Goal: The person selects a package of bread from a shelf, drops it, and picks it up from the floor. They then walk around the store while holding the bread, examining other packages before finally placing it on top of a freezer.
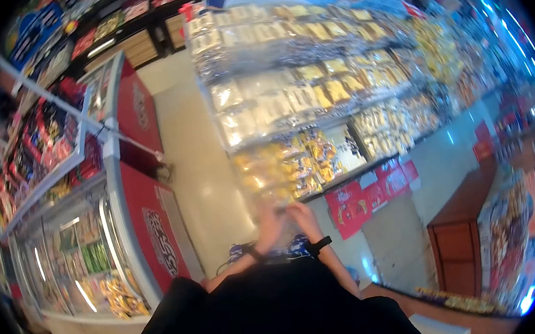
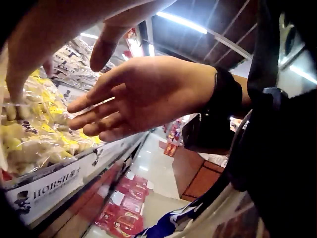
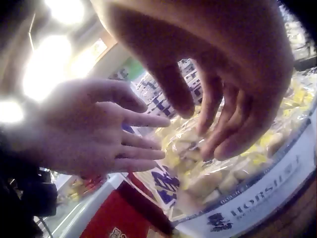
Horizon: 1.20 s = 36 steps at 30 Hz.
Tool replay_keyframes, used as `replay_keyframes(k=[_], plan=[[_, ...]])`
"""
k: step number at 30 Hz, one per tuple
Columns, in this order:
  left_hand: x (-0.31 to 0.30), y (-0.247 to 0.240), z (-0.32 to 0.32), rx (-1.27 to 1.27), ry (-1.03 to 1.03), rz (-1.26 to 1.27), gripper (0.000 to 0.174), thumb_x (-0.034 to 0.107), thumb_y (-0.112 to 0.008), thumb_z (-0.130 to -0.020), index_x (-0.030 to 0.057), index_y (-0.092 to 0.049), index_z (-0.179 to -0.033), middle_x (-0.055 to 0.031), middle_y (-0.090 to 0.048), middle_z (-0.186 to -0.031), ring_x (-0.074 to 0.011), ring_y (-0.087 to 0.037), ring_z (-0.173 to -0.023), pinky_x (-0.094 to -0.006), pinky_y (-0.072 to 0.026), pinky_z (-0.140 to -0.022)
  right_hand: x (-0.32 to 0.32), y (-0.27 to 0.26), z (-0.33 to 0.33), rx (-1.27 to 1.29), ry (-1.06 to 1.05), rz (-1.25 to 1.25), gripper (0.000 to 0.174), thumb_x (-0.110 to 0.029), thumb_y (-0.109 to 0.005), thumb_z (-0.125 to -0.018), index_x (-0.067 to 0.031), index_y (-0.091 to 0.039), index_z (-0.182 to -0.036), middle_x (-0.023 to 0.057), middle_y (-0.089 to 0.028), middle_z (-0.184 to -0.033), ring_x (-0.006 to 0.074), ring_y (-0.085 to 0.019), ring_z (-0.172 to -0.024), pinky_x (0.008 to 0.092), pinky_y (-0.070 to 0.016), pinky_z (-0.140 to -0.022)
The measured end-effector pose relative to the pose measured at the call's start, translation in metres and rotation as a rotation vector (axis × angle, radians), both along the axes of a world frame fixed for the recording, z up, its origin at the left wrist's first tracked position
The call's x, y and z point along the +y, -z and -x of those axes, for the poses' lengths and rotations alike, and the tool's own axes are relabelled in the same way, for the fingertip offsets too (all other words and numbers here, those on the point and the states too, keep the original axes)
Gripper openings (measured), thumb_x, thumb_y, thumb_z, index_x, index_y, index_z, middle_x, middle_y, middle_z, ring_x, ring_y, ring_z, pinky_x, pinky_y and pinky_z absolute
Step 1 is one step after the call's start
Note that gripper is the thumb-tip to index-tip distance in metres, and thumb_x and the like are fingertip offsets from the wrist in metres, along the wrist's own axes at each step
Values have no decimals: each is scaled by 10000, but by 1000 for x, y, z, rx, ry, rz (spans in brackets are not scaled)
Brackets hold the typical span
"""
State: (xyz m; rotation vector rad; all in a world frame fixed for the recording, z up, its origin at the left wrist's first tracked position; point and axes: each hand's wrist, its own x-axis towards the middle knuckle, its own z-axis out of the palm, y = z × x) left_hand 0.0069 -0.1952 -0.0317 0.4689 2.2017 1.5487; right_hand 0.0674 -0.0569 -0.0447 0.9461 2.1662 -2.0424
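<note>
My left hand (image 1: pixel 271 228) and right hand (image 1: pixel 304 220) are close together at the front of a shelf of bagged goods. In the right wrist view my left hand (image 3: pixel 94 126) has its fingers extended with nothing held in them. The left wrist view shows my right hand (image 2: pixel 153 94) with its palm in sight, its fingers nearly straight and nothing held. Below both hands lie clear bags with yellow print (image 2: pixel 39 136), their contents pale and lumpy. In the right wrist view my right fingers (image 3: pixel 228 119) bend loosely over these bags (image 3: pixel 208 173).
A white shelf strip lettered HORSH (image 2: pixel 54 186) edges the bags. To the left are red-sided freezers (image 1: pixel 151 221) beside a pale floor aisle (image 1: pixel 197 167). Red posters (image 1: pixel 348 211) hang below the shelf. A brown wooden cabinet (image 1: pixel 456 246) stands to the right.
</note>
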Motion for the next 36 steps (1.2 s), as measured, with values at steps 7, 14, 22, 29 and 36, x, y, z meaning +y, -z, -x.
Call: replay_keyframes(k=[7,14,22,29,36], plan=[[26,-16,4,-48,-349,-47,505,102,-619,-810,28,-444,-1278,-301,-242,-1500,-443,-185,-1430,-454,-207,-1164,49,38,53,226,-164,-258,351,-3,-516,-812,-15,-594,-1154,74,-612,-1037,127,-604,-886,263,-495,-734],[50,-8,13,-206,-607,-213,413,112,-609,-821,9,-501,-1206,-226,-500,-1294,-345,-451,-1265,-421,-335,-1085,77,42,84,276,-476,-236,509,-49,-566,-844,-50,-474,-1345,70,-584,-1033,111,-564,-779,266,-477,-661],[78,32,-17,-116,-866,-84,463,143,-622,-846,-1,-456,-1253,-156,-575,-1122,-225,-573,-1046,-339,-457,-916,105,75,86,301,-585,-99,545,-15,-592,-832,-62,-462,-1359,50,-578,-1053,104,-569,-811,241,-477,-705],[63,54,-57,-254,-1191,-209,467,173,-611,-882,6,-472,-1295,-92,-604,-1064,-176,-571,-874,-304,-499,-772,108,45,76,405,-836,-492,337,-124,-594,-857,0,-617,-1169,91,-629,-731,182,-613,-699,301,-486,-669],[9,37,-94,-490,-1045,-465,306,288,-574,-935,15,-685,-1017,-10,-635,-770,-114,-558,-654,-300,-457,-572,66,43,41,169,-1021,-325,290,-144,-622,-832,10,-663,-1075,103,-684,-781,175,-657,-752,294,-495,-680]])
